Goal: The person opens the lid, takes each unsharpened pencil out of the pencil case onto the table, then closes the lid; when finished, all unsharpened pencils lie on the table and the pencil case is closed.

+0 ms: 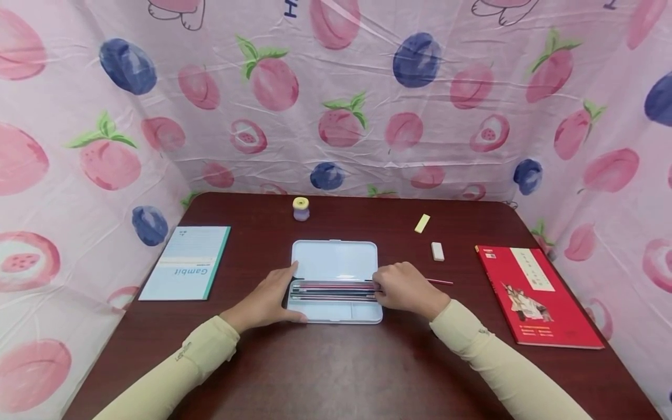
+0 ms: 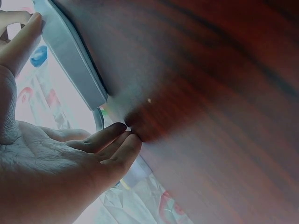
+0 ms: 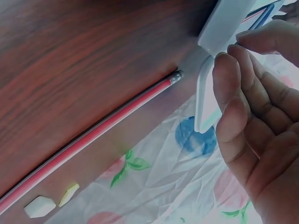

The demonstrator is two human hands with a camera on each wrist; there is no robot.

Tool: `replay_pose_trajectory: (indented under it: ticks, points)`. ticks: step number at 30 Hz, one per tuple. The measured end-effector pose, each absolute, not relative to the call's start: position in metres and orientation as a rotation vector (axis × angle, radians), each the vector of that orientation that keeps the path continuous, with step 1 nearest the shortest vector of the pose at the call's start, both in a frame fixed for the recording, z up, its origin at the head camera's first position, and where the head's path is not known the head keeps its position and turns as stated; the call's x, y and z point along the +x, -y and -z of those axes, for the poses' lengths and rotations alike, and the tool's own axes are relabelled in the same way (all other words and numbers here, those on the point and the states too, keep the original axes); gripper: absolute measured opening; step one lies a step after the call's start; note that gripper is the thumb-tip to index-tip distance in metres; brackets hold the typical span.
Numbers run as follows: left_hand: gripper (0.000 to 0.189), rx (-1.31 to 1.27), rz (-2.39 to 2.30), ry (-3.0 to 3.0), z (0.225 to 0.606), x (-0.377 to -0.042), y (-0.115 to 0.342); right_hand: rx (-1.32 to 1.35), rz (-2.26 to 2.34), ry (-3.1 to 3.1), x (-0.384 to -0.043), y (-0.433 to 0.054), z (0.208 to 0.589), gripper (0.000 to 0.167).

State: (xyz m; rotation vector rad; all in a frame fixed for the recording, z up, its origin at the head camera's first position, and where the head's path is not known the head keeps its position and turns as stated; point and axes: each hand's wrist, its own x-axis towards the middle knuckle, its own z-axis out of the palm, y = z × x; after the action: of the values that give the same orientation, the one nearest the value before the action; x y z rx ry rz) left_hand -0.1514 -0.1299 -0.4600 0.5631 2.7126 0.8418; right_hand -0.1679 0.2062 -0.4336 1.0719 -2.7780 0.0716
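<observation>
A light blue pencil case lies with its lid folded back on the brown table. Several striped pencils lie side by side in its rear compartment. My left hand spreads around the case's left end, its thumb against the front edge; in the left wrist view its fingers are nearly straight. At the right end, my right hand has curled fingers and pinches a pencil end, mostly hidden by the fingertips. A red pencil lies on the table beyond that hand.
A white eraser and a yellow strip-like block lie at the back right. A yellow-and-purple sharpener-like object stands behind the case. To the left is a pale blue notebook, to the right a red book.
</observation>
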Motion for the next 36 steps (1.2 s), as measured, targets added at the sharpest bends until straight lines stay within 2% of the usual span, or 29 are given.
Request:
replay_pose_trajectory:
  ticks: [14,22,36]
  points:
    - [0.128,0.555,-0.844,-2.715,0.46,-0.15,0.129,1.013,-0.053,2.748,-0.161,-0.237,0.441,0.026]
    - [0.128,0.568,-0.823,-2.723,0.462,-0.151,0.13,0.957,-0.061,2.793,-0.157,-0.257,0.443,0.02]
    - [0.129,0.583,-0.851,-2.717,0.462,-0.151,0.132,0.878,-0.082,2.812,-0.151,-0.285,0.444,0.023]
